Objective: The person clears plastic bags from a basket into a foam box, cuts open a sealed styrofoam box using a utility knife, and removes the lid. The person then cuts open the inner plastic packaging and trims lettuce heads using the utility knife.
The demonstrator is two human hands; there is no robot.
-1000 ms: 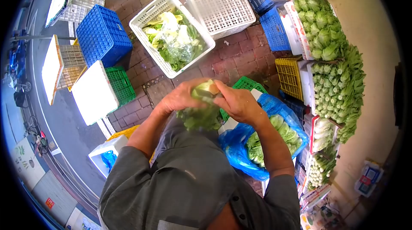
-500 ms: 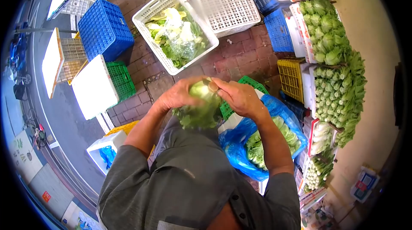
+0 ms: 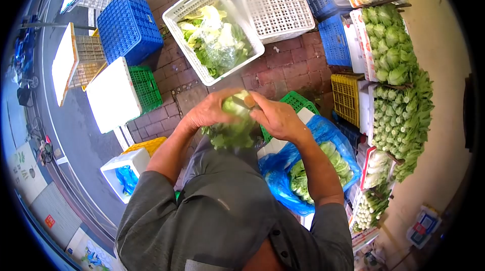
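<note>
My left hand (image 3: 212, 108) is wrapped round a head of lettuce (image 3: 233, 132), its leafy end hanging down above my lap and partly blurred. The round brownish cut stem (image 3: 249, 100) points up and to the right. At that stem my right hand (image 3: 277, 118) is closed on what looks like a small knife (image 3: 240, 101); a short dark blade shows against the lettuce, and the handle is hidden in my fingers. Below my right forearm, a blue plastic bag (image 3: 279, 172) lies open with lettuce heads (image 3: 328, 162) inside.
Ahead stands a white crate (image 3: 188, 61) of loose leaves and clear plastic, beside an upturned white crate (image 3: 273, 3). Blue crates (image 3: 129, 28) and a green crate (image 3: 145, 89) are on the left. Stacked greens (image 3: 399, 119) line the right side.
The view has shifted slightly, so the crates appear a little to the right and higher. Both hands stay on the lettuce; the right hand sits slightly lower beside the stem.
</note>
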